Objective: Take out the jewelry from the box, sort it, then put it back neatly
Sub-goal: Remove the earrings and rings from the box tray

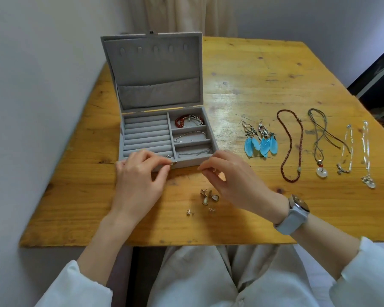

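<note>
**Both hands at the front edge of the open jewelry box**

The left hand (140, 173) lies palm-down with fingers curled, thumb and forefinger pinching a small metal piece (171, 164) just at the box's front wall; the right hand (228, 176) hovers beside it, fingers bent and fingertips drawn together on something tiny that I cannot make out; a pale watch (294, 214) with a soft strap circles that wrist; nearer the body, on the worn yellow wooden table (75, 196), lie two glossy teardrop earrings (207, 197) and two small metal studs (200, 211), just below the right hand; the grey velvet box (164, 138) stands open, lid upright, with padded ring rolls on the left and three compartments on the right; the far one holds a red bead bracelet (189, 121), the other two hold thin silver chains; to the right, well apart from the hands, lie blue feather earrings (261, 141), a dark red bead necklace (292, 145), a cord pendant (320, 142) and two pale chains.
</note>
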The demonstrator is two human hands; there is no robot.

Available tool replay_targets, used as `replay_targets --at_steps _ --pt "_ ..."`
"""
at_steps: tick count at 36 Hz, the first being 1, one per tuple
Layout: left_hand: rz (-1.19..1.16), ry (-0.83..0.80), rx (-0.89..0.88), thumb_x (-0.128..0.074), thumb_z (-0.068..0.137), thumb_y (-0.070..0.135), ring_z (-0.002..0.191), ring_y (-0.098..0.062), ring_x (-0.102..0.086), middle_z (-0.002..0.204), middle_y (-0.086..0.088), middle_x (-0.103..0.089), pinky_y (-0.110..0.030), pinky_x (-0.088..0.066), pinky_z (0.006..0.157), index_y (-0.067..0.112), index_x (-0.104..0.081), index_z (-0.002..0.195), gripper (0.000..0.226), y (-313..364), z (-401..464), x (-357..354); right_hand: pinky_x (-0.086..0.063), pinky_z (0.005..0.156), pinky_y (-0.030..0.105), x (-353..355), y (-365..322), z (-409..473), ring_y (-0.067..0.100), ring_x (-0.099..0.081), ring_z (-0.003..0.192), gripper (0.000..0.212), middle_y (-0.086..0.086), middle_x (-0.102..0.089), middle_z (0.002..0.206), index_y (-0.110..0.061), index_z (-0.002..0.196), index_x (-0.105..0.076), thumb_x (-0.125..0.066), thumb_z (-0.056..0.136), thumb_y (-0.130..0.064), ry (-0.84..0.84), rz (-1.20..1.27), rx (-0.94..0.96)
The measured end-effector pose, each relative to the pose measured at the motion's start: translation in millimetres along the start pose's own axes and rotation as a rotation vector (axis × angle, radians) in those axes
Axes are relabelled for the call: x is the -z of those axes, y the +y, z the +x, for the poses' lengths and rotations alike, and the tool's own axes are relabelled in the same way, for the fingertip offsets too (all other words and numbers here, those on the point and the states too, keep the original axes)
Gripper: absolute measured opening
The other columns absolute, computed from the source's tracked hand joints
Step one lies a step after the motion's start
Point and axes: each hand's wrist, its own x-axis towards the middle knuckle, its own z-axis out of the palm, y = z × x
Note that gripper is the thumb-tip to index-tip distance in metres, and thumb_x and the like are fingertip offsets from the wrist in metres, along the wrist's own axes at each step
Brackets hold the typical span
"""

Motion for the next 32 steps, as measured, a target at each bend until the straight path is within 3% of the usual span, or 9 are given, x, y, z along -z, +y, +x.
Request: replay_targets --at_steps 8,13,20,23,26,32 --pt "0.155 -0.025 0.132 -0.057 0.088 0.026 0.112 -0.021 -0.047 0.115 -0.002 -0.058 -0.037 -0.025 0.094 0.020 -0.067 0.111 0.025 -28 14 -3 -0.040 0.078 0.033 -21 -11 70 0.020 -0.049 0.095 0.023 0.004 -0.059 0.098 -0.017 0.109 -0.066 -0.051 0.093 -0.018 -0.066 -0.089 0.085" --pt "0.141 -0.015 0.121 -0.044 0.086 0.037 0.112 -0.019 -0.048 0.115 0.001 -0.060 -0.037 -0.028 0.096 0.022 -0.067 0.110 0.036 -35 9 -7 -0.035 0.077 0.031 -27 -12 89 0.019 -0.042 0.094 0.024 0.003 -0.053 0.100 -0.021 0.111 -0.066 -0.053 0.091 -0.021 -0.216 -0.157 0.181" --pt "0.113 -0.003 0.111 -0.044 0.086 0.038 0.112 -0.016 -0.048 0.114 0.003 -0.059 -0.034 -0.025 0.096 0.023 -0.067 0.109 0.035 -38 9 -10 -0.038 0.076 0.026 -20 -6 100 0.009 -0.037 0.088 0.019 0.001 -0.056 0.100 -0.019 0.103 -0.069 -0.058 0.088 -0.024 -0.335 -0.202 0.278" --pt "0.113 0.000 0.107 -0.042 0.087 0.040 0.112 -0.016 -0.048 0.114 0.003 -0.059 -0.032 -0.024 0.096 0.023 -0.066 0.109 0.037 -40 9 -10 -0.038 0.081 0.027 -20 -9 107 0.013 -0.040 0.092 0.018 0.002 -0.055 0.103 -0.017 0.102 -0.067 -0.057 0.088 -0.023 -0.397 -0.224 0.237" --pt "0.112 -0.003 0.101 -0.033 0.086 0.046 0.112 -0.016 -0.048 0.114 0.004 -0.059 -0.032 -0.024 0.096 0.024 -0.066 0.109 0.046 -40 9 -11 -0.041 0.088 0.037 -20 -12 115 0.021 -0.045 0.099 0.018 0.003 -0.059 0.103 -0.015 0.099 -0.069 -0.058 0.088 -0.023 -0.469 -0.249 0.140" --pt "0.109 0.014 0.098 -0.033 0.086 0.046 0.112 -0.016 -0.048 0.114 0.003 -0.059 -0.036 -0.027 0.096 0.023 -0.065 0.109 0.046 -40 7 -13 -0.030 0.080 0.031 -19 -13 119 0.016 -0.032 0.090 0.027 0.003 -0.046 0.102 -0.013 0.106 -0.061 -0.045 0.094 -0.031 -0.547 -0.473 0.257"
